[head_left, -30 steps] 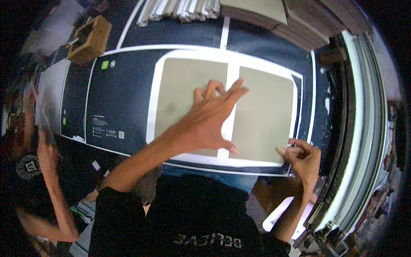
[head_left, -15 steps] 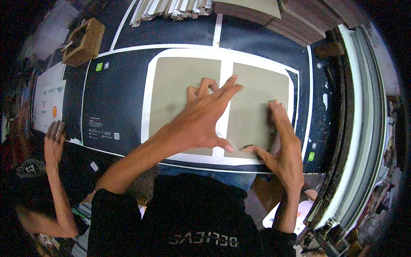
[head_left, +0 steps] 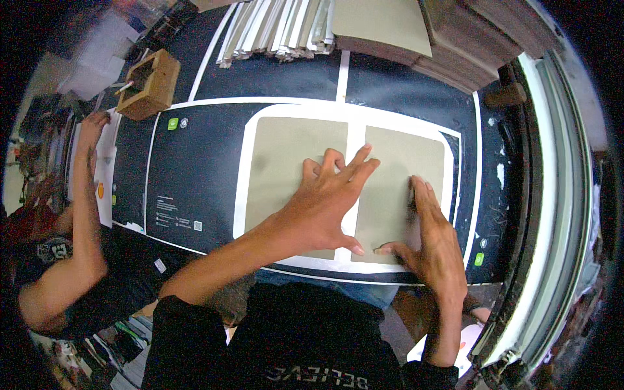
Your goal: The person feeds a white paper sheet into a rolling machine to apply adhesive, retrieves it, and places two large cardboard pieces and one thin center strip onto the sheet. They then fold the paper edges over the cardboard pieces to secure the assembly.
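Two greyish-brown boards with rounded outer corners, a left board [head_left: 279, 162] and a right board [head_left: 393, 195], lie side by side on a white-bordered sheet [head_left: 299, 112]. A narrow white strip runs between them. My left hand [head_left: 325, 208] is spread over this strip, its thumb and index finger reaching toward the right board and its other fingers bent over the left one. On the right board's right side rests my right hand [head_left: 434, 250], fingers stretched out, thumb pointing inward near the lower edge. Neither hand holds anything loose.
Dark printed sheets [head_left: 201, 156] cover the table. Stacked board strips [head_left: 279, 29] and a pile of brown boards [head_left: 383, 26] stand at the far side. A wooden box [head_left: 149, 84] sits far left. Pale long rails [head_left: 543, 195] run along the right. A co-worker's arm [head_left: 88, 188] reaches in at left.
The whole view has shifted, so the table appears lower and farther right. My hands keep nearly the same pose on the boards. The co-worker's hand has moved farther up along the left-hand paper.
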The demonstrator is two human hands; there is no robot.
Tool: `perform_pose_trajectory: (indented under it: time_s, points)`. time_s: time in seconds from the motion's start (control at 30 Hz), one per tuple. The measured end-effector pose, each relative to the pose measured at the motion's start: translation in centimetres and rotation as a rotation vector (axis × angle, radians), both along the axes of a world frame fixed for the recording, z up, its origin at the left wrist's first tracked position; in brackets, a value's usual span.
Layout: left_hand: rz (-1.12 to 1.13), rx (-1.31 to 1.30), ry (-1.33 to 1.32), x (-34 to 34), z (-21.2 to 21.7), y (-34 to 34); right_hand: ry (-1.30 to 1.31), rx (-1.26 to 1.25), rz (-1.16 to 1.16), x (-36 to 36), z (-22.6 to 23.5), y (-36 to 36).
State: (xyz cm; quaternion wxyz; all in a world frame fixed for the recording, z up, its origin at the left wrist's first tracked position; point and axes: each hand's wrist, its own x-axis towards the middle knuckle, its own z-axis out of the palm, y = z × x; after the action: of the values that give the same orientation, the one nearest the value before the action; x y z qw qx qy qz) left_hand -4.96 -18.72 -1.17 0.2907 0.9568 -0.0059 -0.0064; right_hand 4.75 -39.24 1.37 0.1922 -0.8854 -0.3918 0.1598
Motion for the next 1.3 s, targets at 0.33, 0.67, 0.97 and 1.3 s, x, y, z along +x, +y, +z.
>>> perform_pose_trajectory:
  time_s: [0.33,0.67,0.97,1.3]
  points:
    - [0.096,0.198,-0.186,0.6,-0.3,1.8,0.032,-0.059,0.057,-0.2,-0.7,-0.2]
    - [1.225,0.234,-0.138,6.3,-2.6,31.2,0.02,-0.009,0.111,-0.1,-0.6,-0.3]
    - [1.232,0.044,-0.141,7.1,-3.9,32.0,0.044,-0.035,0.096,-0.2,-0.4,-0.5]
    - [0.968,-0.164,-0.454,3.8,-5.2,30.3,0.07,0.009,0.026,-0.7,0.0,-0.5]
